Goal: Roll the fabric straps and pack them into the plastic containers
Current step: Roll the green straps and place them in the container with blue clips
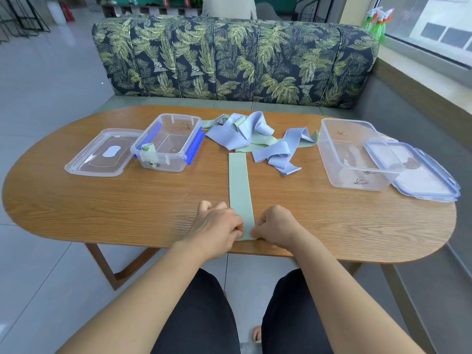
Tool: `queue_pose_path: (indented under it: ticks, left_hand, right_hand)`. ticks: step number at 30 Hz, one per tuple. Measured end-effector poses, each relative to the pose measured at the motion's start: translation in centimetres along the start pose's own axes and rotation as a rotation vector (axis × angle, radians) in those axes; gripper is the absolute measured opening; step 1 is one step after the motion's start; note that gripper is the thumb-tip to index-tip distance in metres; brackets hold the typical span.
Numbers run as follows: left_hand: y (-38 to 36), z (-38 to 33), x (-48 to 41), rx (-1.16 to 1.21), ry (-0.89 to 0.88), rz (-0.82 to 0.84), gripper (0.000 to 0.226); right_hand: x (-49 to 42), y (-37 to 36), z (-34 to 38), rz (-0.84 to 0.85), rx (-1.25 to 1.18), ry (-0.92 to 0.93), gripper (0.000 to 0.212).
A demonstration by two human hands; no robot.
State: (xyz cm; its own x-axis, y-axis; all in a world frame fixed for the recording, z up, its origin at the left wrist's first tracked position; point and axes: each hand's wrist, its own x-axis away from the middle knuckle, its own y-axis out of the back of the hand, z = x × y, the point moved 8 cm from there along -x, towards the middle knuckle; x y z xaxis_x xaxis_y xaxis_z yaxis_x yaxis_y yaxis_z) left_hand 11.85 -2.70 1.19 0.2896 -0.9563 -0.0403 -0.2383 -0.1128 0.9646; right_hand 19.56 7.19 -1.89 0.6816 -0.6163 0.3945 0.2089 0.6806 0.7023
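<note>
At six o'clock on the wooden table (102, 208), just inside its near rim, both hands meet over the near end of a flat green strap (240, 185). The left hand (217, 226) pinches the strap's left corner with curled fingers. The right hand (277, 226) pinches the right corner the same way, so the fingertips of the two hands almost meet across the fabric. From the fingers the strap runs straight toward twelve o'clock, flat on the wood. Its far end reaches the pile of loose straps (255, 135), blue and green tangled together; whether it touches them I cannot tell.

At ten o'clock stands a small container (176, 159) with blue clips, open, holding one rolled green strap (149, 148) by its near-left wall. Its lid (102, 154) lies against it on the nine o'clock side. At two o'clock stands a larger container (355, 159), open, and its lid (429, 180) overlaps its right side toward three. Bare wood lies either side of the strap, from seven to eight and from four to five o'clock.
</note>
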Motion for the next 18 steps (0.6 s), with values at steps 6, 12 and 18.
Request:
queue_pose_path:
  ticks: [6,12,18]
  left_hand:
    - [0.1,-1.4,0.6,-0.142,-0.128,-0.103,0.018]
    - [-0.1,-0.8,0.5,-0.088,-0.094,-0.113,0.019]
    - [-0.1,-0.7,0.1,-0.089,-0.123,-0.086,0.019]
  right_hand:
    - [0.2,0.1,-0.5,-0.012,-0.161,0.014,0.028]
    - [0.9,0.7,-1.8,-0.062,-0.43,0.064,0.015]
    - [3.6,0.5,-0.3,-0.345,-0.17,0.438,0.01]
